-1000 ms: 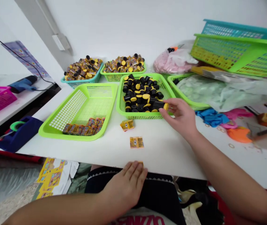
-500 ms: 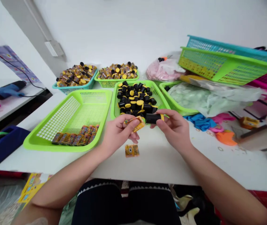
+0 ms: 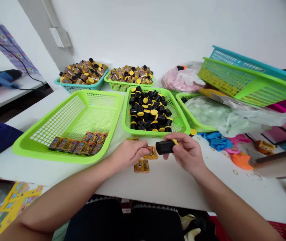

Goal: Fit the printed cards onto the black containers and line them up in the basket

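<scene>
With the black container as the dial's centre and 12 pointing to the wall, the two hands stand apart over the worktop (image 3: 175, 187). The right hand (image 3: 188, 152), at 3, has its fingers closed round the black container (image 3: 164, 147), which lies on its side in mid-grip, dark end to 9, yellow end toward the palm. The left hand (image 3: 130, 153), at 9, pinches a printed label (image 3: 152, 153) just beside the container; whether the two touch, I cannot tell. A second label (image 3: 141, 166) lies flat at 8. Toward 12 sits the green basket of black containers (image 3: 145, 133), with a yellow disc (image 3: 193, 131) near its corner. At about 9 to 10 is a larger green basket (image 3: 70, 115), wrapped pieces (image 3: 81, 146) rowed in its near end. Blue pieces (image 3: 215, 140) lie at 3.
</scene>
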The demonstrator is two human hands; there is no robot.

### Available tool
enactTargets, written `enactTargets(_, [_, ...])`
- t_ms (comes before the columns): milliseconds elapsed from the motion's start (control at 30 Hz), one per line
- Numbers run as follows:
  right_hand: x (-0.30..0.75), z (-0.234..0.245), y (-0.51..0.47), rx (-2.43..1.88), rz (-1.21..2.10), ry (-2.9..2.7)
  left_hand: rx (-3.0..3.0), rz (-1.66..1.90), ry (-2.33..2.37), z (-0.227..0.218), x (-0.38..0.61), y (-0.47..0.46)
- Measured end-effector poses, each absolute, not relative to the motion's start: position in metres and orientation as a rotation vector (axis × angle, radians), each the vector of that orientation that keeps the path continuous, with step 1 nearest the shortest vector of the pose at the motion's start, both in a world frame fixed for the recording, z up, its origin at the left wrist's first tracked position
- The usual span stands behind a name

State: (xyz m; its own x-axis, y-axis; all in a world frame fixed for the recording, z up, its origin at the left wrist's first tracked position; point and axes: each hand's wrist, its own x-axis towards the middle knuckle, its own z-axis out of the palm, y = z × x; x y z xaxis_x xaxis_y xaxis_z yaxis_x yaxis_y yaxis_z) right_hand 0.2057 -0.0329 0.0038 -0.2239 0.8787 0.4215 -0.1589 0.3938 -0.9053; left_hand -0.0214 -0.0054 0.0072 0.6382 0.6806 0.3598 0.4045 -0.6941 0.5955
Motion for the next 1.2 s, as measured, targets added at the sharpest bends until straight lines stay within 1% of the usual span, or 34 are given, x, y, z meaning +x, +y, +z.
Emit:
enactTargets(133, [0.207,0.006,-0.034,-0.759,1.138,-1.452,2.341,0.777,0.856,0.003,-0.019,-0.006])
enactTargets(267, [0.205,0.013,-0.033,-0.832,1.157,-1.663,2.214,0.813,0.805,-0.001,-0.02,-0.005])
enactTargets(467, [0.203,0.018,-0.031,-0.94,0.937,-1.655,2.176,0.858,0.759,0.002,-0.015,-0.002])
enactTargets(533, [0.202,0.018,-0.03,-0.995,0.916,-1.637,2.156,0.892,0.785,0.003,-0.012,-0.002])
enactTargets(700, [0.196,0.009,-0.029,-1.043,0.996,-1.605,1.966,0.935,0.805,-0.002,-0.008,-0.004])
enactTargets(900, [0.188,0.002,-0.036,-1.26,0.945,-1.717,1.923,0.851,0.88,-0.009,-0.006,-0.01])
enactTargets(1000, [0.194,0.004,-0.034,-1.173,1.041,-1.807,1.919,0.837,0.887,-0.009,-0.005,-0.01])
enactTargets(1067, [0.199,0.005,-0.03,-1.109,1.08,-1.762,1.928,0.855,0.876,-0.009,-0.005,-0.008])
enactTargets(1200, [0.201,0.007,-0.028,-1.18,1.1,-1.673,2.029,0.822,0.874,-0.01,-0.006,-0.007])
